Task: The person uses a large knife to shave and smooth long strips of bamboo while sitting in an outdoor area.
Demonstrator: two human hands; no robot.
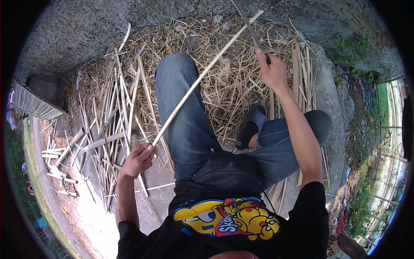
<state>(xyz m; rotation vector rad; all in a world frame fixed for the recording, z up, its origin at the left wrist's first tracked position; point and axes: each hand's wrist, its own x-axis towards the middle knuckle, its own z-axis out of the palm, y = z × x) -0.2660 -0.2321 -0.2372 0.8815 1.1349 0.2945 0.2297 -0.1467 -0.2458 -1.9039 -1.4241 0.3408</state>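
Observation:
My left hand (140, 159) is closed around the lower end of a long pale bamboo strip (207, 71). The strip slants up to the right across my jeans-clad thigh, its far end near the wall. In my right hand (272, 71), a long thin knife (249, 23) points up and away; its handle is hidden in my fist. The blade crosses the strip close to its far end, but I cannot tell whether they touch. Thin shavings (226, 86) cover the ground beyond and between my legs.
Loose bamboo strips (123, 103) and thicker poles (103, 141) lie heaped at my left. More strips (302, 73) lie at the right, beside a slippered foot (254, 121). A rough grey wall (172, 13) stands ahead. Green plants (353, 52) grow at its right.

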